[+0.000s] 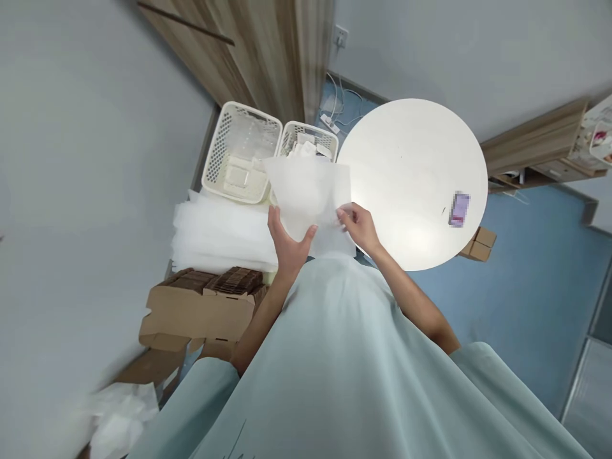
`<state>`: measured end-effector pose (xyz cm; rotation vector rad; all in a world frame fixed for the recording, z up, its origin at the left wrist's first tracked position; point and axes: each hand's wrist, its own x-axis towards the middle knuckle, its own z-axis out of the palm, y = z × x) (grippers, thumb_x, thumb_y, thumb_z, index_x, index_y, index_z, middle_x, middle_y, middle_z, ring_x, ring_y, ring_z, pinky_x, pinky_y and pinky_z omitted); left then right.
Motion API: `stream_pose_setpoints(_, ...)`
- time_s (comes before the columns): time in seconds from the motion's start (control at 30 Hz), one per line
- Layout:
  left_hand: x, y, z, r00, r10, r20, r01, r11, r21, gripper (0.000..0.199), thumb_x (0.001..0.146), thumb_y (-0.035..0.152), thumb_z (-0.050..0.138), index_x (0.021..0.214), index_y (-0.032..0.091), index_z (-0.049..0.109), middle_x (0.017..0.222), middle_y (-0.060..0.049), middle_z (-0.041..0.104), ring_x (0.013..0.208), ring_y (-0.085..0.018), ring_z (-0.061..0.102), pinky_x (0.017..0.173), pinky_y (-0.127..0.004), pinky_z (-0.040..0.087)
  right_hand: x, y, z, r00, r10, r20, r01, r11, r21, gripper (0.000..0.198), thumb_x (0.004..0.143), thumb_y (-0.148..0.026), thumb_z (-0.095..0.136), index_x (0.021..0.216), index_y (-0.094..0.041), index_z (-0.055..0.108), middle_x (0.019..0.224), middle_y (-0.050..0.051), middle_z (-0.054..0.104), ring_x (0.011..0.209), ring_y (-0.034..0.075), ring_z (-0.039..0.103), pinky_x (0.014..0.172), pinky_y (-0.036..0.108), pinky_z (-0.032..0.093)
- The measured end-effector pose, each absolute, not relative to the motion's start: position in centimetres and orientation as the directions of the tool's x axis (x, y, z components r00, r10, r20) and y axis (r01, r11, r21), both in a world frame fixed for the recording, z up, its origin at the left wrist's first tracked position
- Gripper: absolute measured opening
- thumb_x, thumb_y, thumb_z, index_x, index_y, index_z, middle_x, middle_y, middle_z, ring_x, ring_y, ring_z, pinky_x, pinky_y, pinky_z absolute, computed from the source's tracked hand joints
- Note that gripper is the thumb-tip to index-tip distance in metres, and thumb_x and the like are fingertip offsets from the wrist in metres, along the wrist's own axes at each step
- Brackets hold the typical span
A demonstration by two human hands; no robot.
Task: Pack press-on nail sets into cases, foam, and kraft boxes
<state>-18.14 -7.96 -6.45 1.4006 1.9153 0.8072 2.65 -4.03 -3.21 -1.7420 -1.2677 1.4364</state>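
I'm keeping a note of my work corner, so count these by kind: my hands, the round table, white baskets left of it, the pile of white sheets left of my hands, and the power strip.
Hands: 2 (left hand, right hand)
White baskets: 2 (larger basket, smaller basket)
Round table: 1
Pile of white sheets: 1
Power strip: 1
Total: 7

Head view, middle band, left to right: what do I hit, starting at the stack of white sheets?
Stack of white sheets → left hand → right hand → pixelated purple item on the round table → wooden unit.
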Motion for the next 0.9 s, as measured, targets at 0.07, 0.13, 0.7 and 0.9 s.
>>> stream_pose_setpoints(0.07, -16.4, -7.0, -7.0, -0.204, 0.951, -0.232, 0.486, 0.304, 0.819, 0.09, 0.096, 0.053, 0.077, 0.168, 0.027, 0.031, 0.17, -0.018, 0.043, 0.159, -0.035, 0.041, 0.125, -0.054, 0.043, 5.9, -4.7, -3.4, 0.068, 0.903, -0.424, 0.23, -0.428, -0.874, 0.05, 0.097, -0.072, 0.063, 0.101, -0.023, 0.065, 0.096, 0.006, 0.076, 0.084, 0.021, 0.075, 0.069, 0.03, 0.059)
stream_pose_setpoints(0.13, -14.4, -6.0, -7.4, -0.094, 0.945, -0.314, 0.375, 0.326, 0.868, 0.076, 0.095, 0.051, 0.077, 0.159, 0.025, 0.046, 0.156, -0.017, 0.06, 0.146, -0.034, 0.058, 0.119, -0.051, 0.05, 9.0, -5.5, -3.9, 0.136, 0.899, -0.417, 0.168, -0.436, -0.884, 0.052, 0.095, -0.074, 0.065, 0.1, -0.022, 0.066, 0.096, 0.007, 0.077, 0.082, 0.021, 0.076, 0.066, 0.029, 0.059)
stream_pose_setpoints(0.7, 7.1, -2.1, -16.9, 0.263, 0.783, -0.563, 0.567, 0.347, 0.747, 0.045, 0.079, 0.037, 0.081, 0.12, 0.019, 0.075, 0.088, -0.003, 0.076, 0.086, -0.021, 0.072, 0.081, -0.034, 0.057, 31.7, -13.5, -16.4, 0.505, 0.723, -0.471, 0.071, -0.579, -0.812, 0.039, 0.094, -0.06, 0.061, 0.085, -0.022, 0.062, 0.088, 0.006, 0.075, 0.081, 0.02, 0.07, 0.072, 0.03, 0.057)
stream_pose_setpoints(0.9, 8.1, -2.0, -18.9, 0.288, 0.763, -0.579, 0.71, 0.235, 0.664, 0.037, 0.085, 0.029, 0.073, 0.122, 0.022, 0.074, 0.099, -0.006, 0.08, 0.097, -0.024, 0.073, 0.092, -0.037, 0.058, 34.9, -14.9, -19.4, 0.504, 0.705, -0.499, 0.128, -0.632, -0.764, 0.03, 0.097, -0.05, 0.057, 0.083, -0.024, 0.061, 0.088, 0.005, 0.075, 0.083, 0.019, 0.069, 0.082, 0.032, 0.056)
